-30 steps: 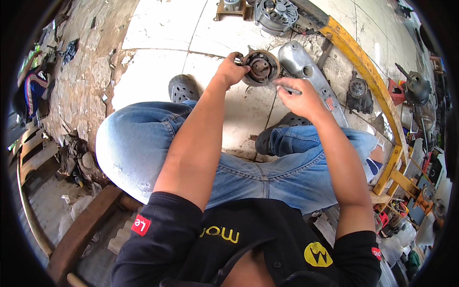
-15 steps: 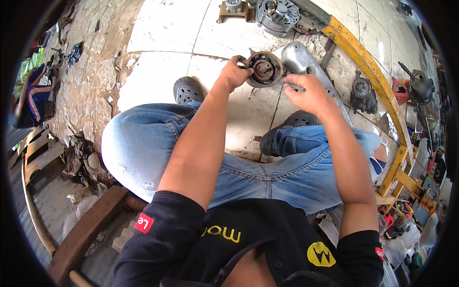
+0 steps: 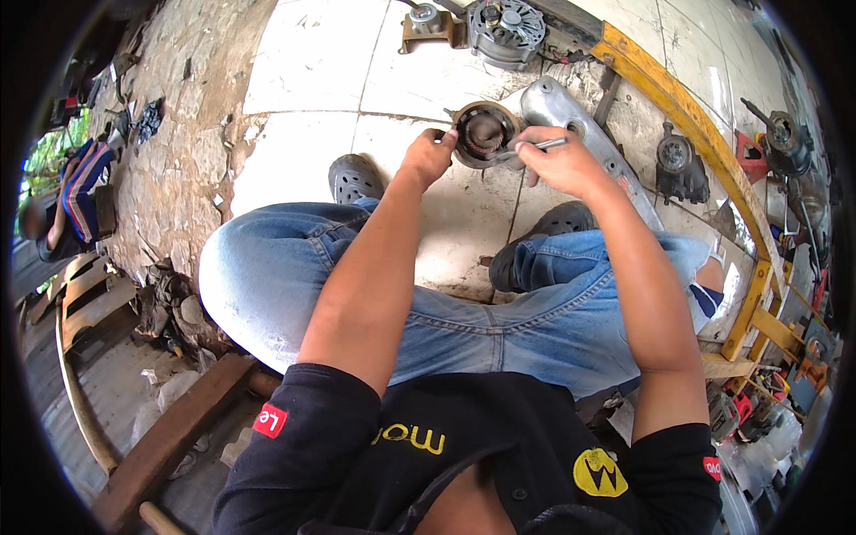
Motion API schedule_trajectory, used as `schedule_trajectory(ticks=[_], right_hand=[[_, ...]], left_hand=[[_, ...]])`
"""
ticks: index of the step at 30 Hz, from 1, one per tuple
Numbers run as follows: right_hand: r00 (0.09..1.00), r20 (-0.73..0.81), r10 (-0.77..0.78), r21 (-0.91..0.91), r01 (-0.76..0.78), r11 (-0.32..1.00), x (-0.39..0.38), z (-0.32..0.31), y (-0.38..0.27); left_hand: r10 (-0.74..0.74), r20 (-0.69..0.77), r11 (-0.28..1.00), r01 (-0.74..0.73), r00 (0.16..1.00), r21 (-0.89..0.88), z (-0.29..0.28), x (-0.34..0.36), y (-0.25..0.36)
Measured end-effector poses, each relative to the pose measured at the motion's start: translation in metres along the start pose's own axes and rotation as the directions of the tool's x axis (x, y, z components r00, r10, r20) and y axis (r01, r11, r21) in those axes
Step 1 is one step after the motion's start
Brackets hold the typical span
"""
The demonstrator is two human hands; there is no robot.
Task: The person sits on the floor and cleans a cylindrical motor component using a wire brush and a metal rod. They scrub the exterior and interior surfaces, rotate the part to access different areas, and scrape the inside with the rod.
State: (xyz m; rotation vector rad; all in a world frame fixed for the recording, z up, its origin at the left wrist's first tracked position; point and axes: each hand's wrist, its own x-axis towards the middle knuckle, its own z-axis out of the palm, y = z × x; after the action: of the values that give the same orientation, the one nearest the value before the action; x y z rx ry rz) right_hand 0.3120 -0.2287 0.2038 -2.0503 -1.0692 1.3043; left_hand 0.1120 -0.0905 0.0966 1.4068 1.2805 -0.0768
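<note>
My left hand (image 3: 429, 158) grips the near left rim of a round, hollow metal housing (image 3: 486, 131). It is tilted so that its open face shows. Inside lie a dark ring and a brownish centre, which look blurred. In my right hand (image 3: 560, 165) is a slim grey metal rod-like tool (image 3: 555, 143), pinched between thumb and fingers. Its working end reaches the housing's right rim; the exact tip is hard to make out. Both hands are above the tiled floor (image 3: 446, 214), ahead of my bent knees.
Right beside the housing lies a long silver metal cover (image 3: 571, 111). A finned alternator (image 3: 506, 34) and a bracketed part (image 3: 426, 27) sit beyond. A yellow metal frame (image 3: 682, 102) curves along the right, near a dark metal part (image 3: 678, 165). Another person (image 3: 80, 192) is far left.
The housing has shifted slightly left and tipped a little differently. My right hand has moved left, bringing the tool against its rim. The whole view has turned slightly.
</note>
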Motion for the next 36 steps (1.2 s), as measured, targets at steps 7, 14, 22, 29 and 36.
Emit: schedule_trajectory(ticks=[7, 14, 22, 29, 36], right_hand=[[0.998, -0.03, 0.064, -0.057, -0.066, 0.996, 0.005, -0.036, 0.0], [0.997, 0.044, 0.06, -0.044, -0.059, 0.997, 0.006, -0.014, 0.003], [0.987, 0.154, -0.037, 0.022, 0.034, 0.999, 0.012, -0.016, 0.005], [0.988, -0.116, 0.103, -0.07, -0.112, 0.991, 0.01, -0.048, -0.005], [0.996, -0.027, 0.085, -0.064, -0.087, 0.994, 0.016, -0.031, 0.003]], left_hand=[[-0.038, 0.106, 0.989, 0.022, 0.994, 0.144, -0.01, -0.004, 0.0], [-0.087, 0.146, 0.995, 0.08, 0.985, 0.052, -0.011, -0.021, 0.009], [-0.12, 0.182, 0.992, 0.111, 0.976, 0.059, -0.014, -0.021, 0.015], [-0.16, 0.254, 0.983, 0.131, 0.954, 0.128, -0.015, -0.022, 0.019], [-0.209, 0.335, 0.971, 0.152, 0.919, 0.187, -0.016, -0.03, 0.027]])
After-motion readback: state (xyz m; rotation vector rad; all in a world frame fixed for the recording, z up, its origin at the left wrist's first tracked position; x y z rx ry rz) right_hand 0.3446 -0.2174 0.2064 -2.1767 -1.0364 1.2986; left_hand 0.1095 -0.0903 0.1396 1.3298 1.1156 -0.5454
